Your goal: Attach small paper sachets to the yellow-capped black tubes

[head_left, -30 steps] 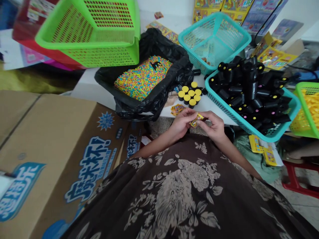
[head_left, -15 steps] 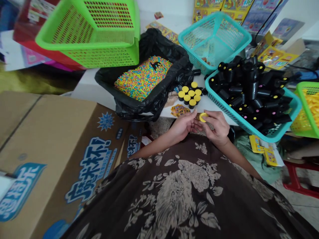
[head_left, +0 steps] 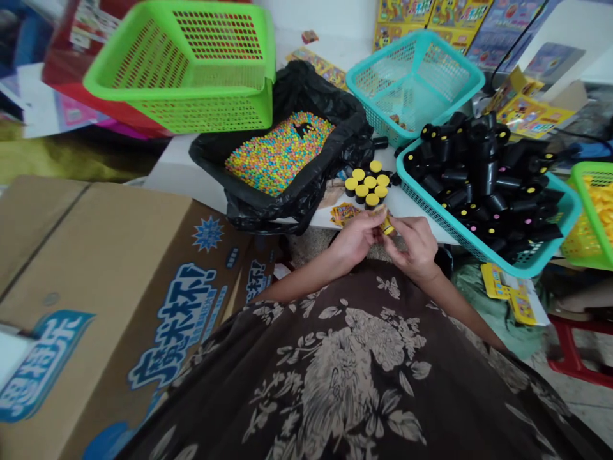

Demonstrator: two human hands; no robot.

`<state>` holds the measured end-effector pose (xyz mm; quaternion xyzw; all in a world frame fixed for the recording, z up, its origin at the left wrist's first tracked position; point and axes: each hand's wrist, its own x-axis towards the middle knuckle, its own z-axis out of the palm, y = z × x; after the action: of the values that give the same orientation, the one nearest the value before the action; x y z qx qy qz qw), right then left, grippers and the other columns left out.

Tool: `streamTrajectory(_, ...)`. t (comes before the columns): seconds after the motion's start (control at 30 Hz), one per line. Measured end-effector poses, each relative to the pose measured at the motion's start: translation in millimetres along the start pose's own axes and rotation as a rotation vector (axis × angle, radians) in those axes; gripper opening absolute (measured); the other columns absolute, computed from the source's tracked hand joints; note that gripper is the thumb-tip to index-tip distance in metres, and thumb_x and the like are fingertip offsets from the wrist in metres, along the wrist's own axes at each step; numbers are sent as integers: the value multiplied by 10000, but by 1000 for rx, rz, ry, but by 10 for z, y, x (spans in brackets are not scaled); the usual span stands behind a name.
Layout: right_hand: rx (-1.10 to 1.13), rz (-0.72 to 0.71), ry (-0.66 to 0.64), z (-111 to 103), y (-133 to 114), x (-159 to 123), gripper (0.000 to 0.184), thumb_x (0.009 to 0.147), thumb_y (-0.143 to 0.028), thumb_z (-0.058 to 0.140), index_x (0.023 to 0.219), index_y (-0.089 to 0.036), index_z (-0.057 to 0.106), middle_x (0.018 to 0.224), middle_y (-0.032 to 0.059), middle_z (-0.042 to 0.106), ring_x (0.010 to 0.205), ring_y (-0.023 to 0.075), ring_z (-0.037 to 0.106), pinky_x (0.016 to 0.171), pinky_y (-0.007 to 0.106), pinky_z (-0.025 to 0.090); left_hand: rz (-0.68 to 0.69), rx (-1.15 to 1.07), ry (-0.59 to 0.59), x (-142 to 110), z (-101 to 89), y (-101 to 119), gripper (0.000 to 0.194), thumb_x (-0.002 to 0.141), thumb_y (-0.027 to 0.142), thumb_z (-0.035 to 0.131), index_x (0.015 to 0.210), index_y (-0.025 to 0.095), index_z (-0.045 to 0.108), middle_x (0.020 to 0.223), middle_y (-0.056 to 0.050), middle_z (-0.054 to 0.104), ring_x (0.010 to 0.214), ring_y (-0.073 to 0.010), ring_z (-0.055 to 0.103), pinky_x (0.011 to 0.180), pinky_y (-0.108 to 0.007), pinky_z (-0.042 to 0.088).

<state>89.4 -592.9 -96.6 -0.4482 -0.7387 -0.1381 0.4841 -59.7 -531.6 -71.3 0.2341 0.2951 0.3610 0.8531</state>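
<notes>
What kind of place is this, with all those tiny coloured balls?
Probably a small packing workshop. There's a heap of tiny coloured balls, a blue basket piled with black tubes, and a big cardboard box.

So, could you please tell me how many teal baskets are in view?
2: the back basket, in front of the stacked yellow boxes, and the front basket, heaped with black tubes, on the right.
</notes>
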Motion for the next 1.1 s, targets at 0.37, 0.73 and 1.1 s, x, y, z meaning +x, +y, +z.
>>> streamTrajectory(0.37,54,193,-33,18,38,-70,317,964,-251,679,1281,-258,700,992,74,739,861,235,699,751,428,626,-41,-17,51,8,28,-78,234,799,309,881,813,173,691,738,11,695,638,-118,634,657,-265,516)
streamTrajectory(0.73,417,369,-126,-18,68,-13,213,978,-330,743,1181,-275,778,921,18,748,764,176,672,715,351,596,109,152,186,-23,19,0,459,681,382,972,742,174,567,657,54,631,556,-81,605,517,-202,464)
streamTrajectory(1.1,290,334,-171,-6,129,-49,406,929,-474,796,1265,-256,731,961,41,689,859,209,674,707,364,600,130,160,151,-28,-11,-15,360,611,256,967,780,176,660,734,32,674,673,-100,615,650,-242,476)
